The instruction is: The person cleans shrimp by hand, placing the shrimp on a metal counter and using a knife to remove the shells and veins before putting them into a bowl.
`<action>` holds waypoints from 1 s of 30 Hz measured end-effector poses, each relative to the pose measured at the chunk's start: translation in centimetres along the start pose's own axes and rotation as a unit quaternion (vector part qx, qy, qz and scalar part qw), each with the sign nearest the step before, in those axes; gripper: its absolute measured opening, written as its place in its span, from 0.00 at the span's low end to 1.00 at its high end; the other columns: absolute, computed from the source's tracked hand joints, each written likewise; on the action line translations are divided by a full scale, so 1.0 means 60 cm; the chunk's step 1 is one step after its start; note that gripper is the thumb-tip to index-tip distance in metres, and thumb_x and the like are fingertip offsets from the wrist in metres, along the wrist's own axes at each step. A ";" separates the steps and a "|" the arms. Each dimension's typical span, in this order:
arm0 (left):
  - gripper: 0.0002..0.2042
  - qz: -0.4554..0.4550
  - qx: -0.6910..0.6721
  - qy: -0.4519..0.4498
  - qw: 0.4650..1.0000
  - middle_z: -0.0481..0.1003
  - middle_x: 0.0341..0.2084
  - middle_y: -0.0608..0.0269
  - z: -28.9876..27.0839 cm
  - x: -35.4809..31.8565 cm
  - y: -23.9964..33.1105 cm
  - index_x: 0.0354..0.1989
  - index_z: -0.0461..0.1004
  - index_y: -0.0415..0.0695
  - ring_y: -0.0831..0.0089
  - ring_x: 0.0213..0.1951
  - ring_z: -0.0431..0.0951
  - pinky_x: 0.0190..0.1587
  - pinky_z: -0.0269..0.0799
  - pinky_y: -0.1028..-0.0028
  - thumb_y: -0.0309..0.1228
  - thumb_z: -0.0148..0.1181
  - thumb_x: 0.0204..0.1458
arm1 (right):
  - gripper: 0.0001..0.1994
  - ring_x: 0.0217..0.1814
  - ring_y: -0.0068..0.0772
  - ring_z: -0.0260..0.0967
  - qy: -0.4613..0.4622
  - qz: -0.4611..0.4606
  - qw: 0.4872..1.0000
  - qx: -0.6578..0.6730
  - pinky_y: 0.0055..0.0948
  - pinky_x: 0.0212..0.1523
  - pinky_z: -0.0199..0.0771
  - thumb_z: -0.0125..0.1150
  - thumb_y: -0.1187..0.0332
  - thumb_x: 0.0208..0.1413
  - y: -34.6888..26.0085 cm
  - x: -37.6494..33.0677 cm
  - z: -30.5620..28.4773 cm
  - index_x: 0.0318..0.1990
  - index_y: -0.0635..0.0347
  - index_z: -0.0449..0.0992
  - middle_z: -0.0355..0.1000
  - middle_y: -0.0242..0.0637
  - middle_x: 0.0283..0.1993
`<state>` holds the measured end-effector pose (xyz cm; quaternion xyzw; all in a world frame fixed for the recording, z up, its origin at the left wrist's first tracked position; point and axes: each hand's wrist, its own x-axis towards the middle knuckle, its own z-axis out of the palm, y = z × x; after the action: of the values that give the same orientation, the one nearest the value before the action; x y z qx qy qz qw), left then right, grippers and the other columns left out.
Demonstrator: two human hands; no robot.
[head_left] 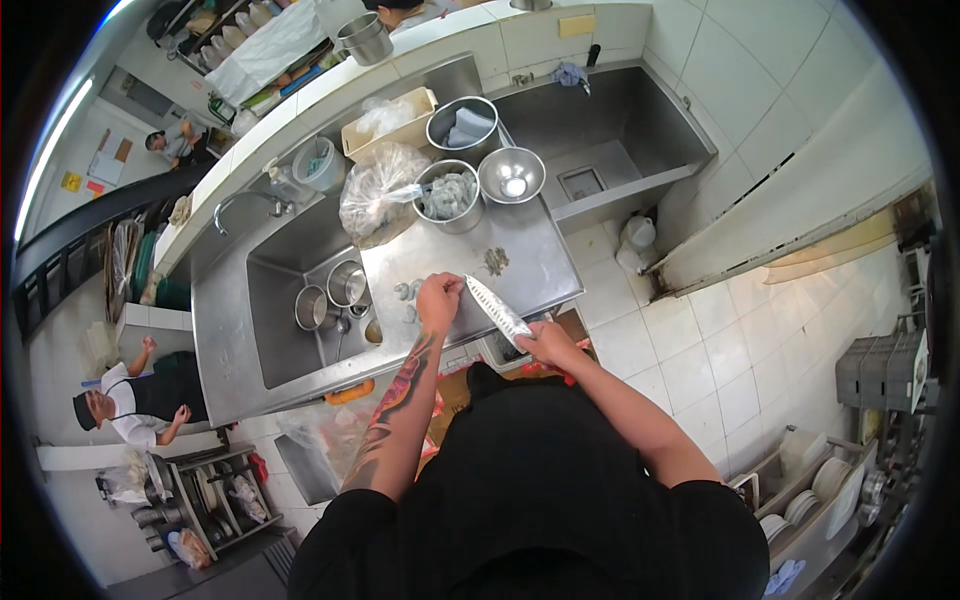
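- A long knife is held by its handle in the right hand, fingers wrapped tight, blade pointing up over the front edge of the steel counter
- The left hand is closed on something small at the blade tip; what it is cannot be told
- Grey shrimp lie just left of it
- A pot of shrimp, an empty bowl and a plastic bag are set near the counter's back edge

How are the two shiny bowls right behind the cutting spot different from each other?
The left bowl is full of grey shrimp, while the right bowl looks almost empty. The left bowl has straight, deep sides; the right bowl is rounder and shallower. Both are shiny metal, sitting side by side on the steel counter.
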<state>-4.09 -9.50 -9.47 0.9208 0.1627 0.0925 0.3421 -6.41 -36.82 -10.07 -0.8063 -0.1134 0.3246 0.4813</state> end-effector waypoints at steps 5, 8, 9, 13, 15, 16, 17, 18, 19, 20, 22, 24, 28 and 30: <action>0.07 -0.009 -0.001 -0.003 1.000 0.82 0.30 0.54 0.000 -0.002 0.002 0.38 0.87 0.49 0.59 0.33 0.83 0.38 0.78 0.63 0.28 0.68 0.52 | 0.20 0.17 0.37 0.74 -0.015 0.041 0.999 0.015 0.39 0.23 0.74 0.62 0.53 0.63 -0.007 0.015 -0.003 0.37 0.65 0.81 0.74 0.44 0.21; 0.07 -0.018 0.003 0.001 1.000 0.82 0.30 0.54 0.001 -0.002 0.002 0.39 0.87 0.49 0.59 0.33 0.83 0.37 0.78 0.63 0.28 0.67 0.52 | 0.19 0.16 0.37 0.73 -0.011 0.023 1.000 0.006 0.39 0.22 0.73 0.62 0.53 0.63 -0.004 0.021 0.000 0.38 0.65 0.80 0.73 0.43 0.20; 0.07 -0.029 -0.001 0.003 1.000 0.83 0.29 0.55 0.002 -0.001 0.003 0.39 0.87 0.49 0.59 0.32 0.84 0.37 0.78 0.63 0.28 0.67 0.52 | 0.19 0.15 0.36 0.72 -0.015 0.009 1.000 0.005 0.39 0.21 0.73 0.62 0.53 0.63 -0.003 0.017 0.000 0.37 0.65 0.80 0.72 0.42 0.19; 0.08 -0.042 -0.010 0.015 0.999 0.83 0.29 0.56 0.009 0.001 -0.008 0.39 0.87 0.49 0.59 0.31 0.84 0.37 0.77 0.64 0.29 0.68 0.51 | 0.19 0.14 0.34 0.71 -0.054 0.061 0.996 0.037 0.38 0.18 0.72 0.62 0.53 0.63 -0.024 -0.010 -0.008 0.37 0.65 0.79 0.71 0.39 0.18; 0.09 -0.054 -0.018 0.030 0.998 0.83 0.26 0.59 0.014 0.004 -0.017 0.40 0.88 0.51 0.65 0.26 0.82 0.33 0.75 0.68 0.28 0.68 0.51 | 0.19 0.13 0.33 0.70 -0.049 0.057 0.997 0.035 0.38 0.18 0.71 0.62 0.53 0.63 -0.010 -0.002 -0.001 0.37 0.64 0.79 0.70 0.39 0.18; 0.09 -0.054 -0.019 0.028 0.998 0.83 0.26 0.59 0.014 0.005 -0.015 0.40 0.88 0.51 0.65 0.26 0.82 0.33 0.75 0.68 0.28 0.68 0.51 | 0.19 0.13 0.33 0.70 -0.043 0.053 0.997 0.035 0.37 0.17 0.71 0.62 0.53 0.62 -0.010 0.000 0.000 0.37 0.64 0.79 0.70 0.38 0.17; 0.09 -0.060 -0.026 0.027 0.997 0.84 0.27 0.60 0.014 0.005 -0.014 0.41 0.88 0.50 0.66 0.27 0.83 0.32 0.75 0.68 0.29 0.68 0.50 | 0.19 0.13 0.33 0.70 -0.043 0.054 0.997 0.035 0.37 0.17 0.71 0.62 0.53 0.62 -0.010 0.002 -0.001 0.37 0.64 0.79 0.70 0.38 0.17; 0.10 -0.066 -0.033 0.026 0.997 0.84 0.27 0.60 0.014 0.006 -0.013 0.41 0.88 0.50 0.67 0.27 0.83 0.32 0.74 0.69 0.29 0.69 0.50 | 0.18 0.13 0.32 0.69 -0.039 0.053 0.997 0.036 0.37 0.17 0.70 0.62 0.54 0.63 -0.010 0.003 -0.003 0.37 0.64 0.79 0.69 0.37 0.17; 0.10 -0.067 -0.032 0.025 0.997 0.84 0.27 0.60 0.015 0.007 -0.017 0.41 0.88 0.50 0.67 0.27 0.83 0.32 0.74 0.69 0.29 0.69 0.50 | 0.18 0.12 0.32 0.68 -0.037 0.050 0.997 0.036 0.36 0.17 0.70 0.62 0.54 0.63 -0.018 0.001 -0.004 0.36 0.64 0.79 0.68 0.36 0.17; 0.10 -0.064 -0.029 0.028 0.997 0.84 0.27 0.61 0.016 0.008 -0.021 0.41 0.88 0.50 0.67 0.27 0.83 0.33 0.75 0.69 0.29 0.69 0.50 | 0.18 0.12 0.32 0.68 -0.038 0.051 0.997 0.036 0.36 0.17 0.70 0.62 0.54 0.63 -0.025 -0.005 -0.005 0.36 0.64 0.79 0.68 0.36 0.17; 0.10 -0.061 -0.027 0.030 0.997 0.84 0.27 0.61 0.018 0.008 -0.025 0.42 0.88 0.50 0.68 0.27 0.83 0.33 0.75 0.69 0.29 0.69 0.50 | 0.18 0.12 0.30 0.66 -0.050 0.075 0.995 0.045 0.36 0.16 0.68 0.62 0.55 0.63 -0.040 -0.018 -0.009 0.35 0.65 0.78 0.67 0.35 0.17; 0.10 -0.072 -0.035 0.037 0.996 0.84 0.28 0.57 0.018 0.007 -0.026 0.41 0.88 0.50 0.62 0.30 0.84 0.36 0.77 0.65 0.31 0.69 0.50 | 0.18 0.12 0.29 0.65 -0.048 0.070 0.995 0.045 0.35 0.16 0.67 0.62 0.55 0.63 -0.049 -0.029 -0.012 0.35 0.65 0.78 0.66 0.34 0.16; 0.10 -0.075 -0.043 0.033 0.996 0.84 0.28 0.57 0.022 0.009 -0.032 0.41 0.88 0.50 0.62 0.30 0.84 0.36 0.77 0.66 0.30 0.69 0.50 | 0.18 0.11 0.28 0.65 -0.043 0.060 0.996 0.055 0.35 0.15 0.66 0.62 0.56 0.63 -0.036 -0.024 -0.009 0.35 0.66 0.78 0.65 0.34 0.16; 0.09 -0.075 -0.045 0.044 0.995 0.84 0.26 0.61 0.024 0.010 -0.030 0.40 0.88 0.50 0.69 0.28 0.83 0.35 0.76 0.70 0.29 0.70 0.49 | 0.18 0.12 0.29 0.65 -0.038 0.059 0.997 0.031 0.35 0.15 0.66 0.62 0.56 0.63 -0.025 -0.025 -0.006 0.35 0.66 0.78 0.65 0.34 0.16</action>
<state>-3.57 -8.87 -11.71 0.8848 0.2415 0.1146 0.3817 -7.16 -37.05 -8.07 -0.7834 -0.0741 0.3865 0.4811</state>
